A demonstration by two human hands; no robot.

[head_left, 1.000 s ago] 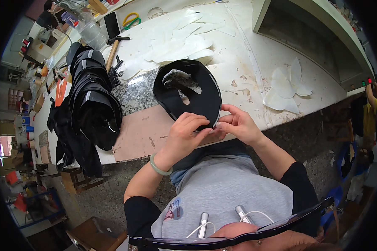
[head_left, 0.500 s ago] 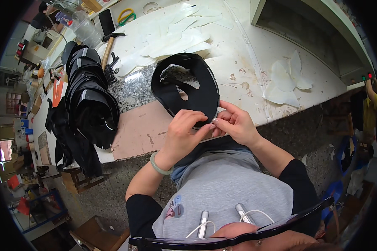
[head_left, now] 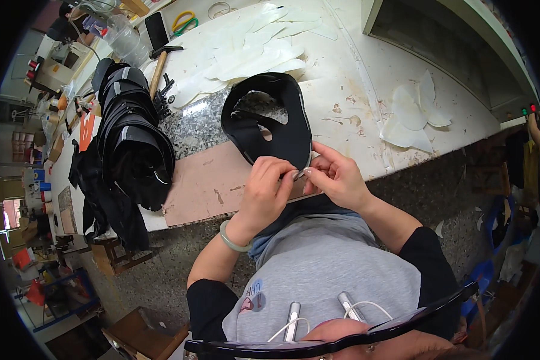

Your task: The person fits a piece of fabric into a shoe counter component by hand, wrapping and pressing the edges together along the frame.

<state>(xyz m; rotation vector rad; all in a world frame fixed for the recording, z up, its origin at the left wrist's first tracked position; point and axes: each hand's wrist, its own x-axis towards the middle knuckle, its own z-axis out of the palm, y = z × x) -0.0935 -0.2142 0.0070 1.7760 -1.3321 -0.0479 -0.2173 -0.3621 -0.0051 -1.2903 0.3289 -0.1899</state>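
Since a second ago the black shoe piece (head_left: pixel 270 123) has slid a bit further up the bench and my hands have followed it, same pinch as before. My left hand (head_left: pixel 264 192) is curled over, wrist bent down, fingertips pressed on the near edge of the piece. My right hand (head_left: pixel 336 177) comes in from the other side, thumb and forefinger closed on that same edge, so both are gripping it right where the two meet. It lies flat on the white worktable (head_left: pixel 366 78), its near edge over the brown board (head_left: pixel 204 183).

To my left sits a stack of black pieces (head_left: pixel 132 144), curved and nested, with thin pale stripes. Beyond them pale translucent cutouts (head_left: pixel 252 54) are fanned out, and a few more white cutouts (head_left: pixel 414 114) lie to my right.

Whatever I'm pinching at the edge is hidden by my fingers, can't make it out. Past the hammer (head_left: pixel 159 66) the far corner is just blurry clutter.
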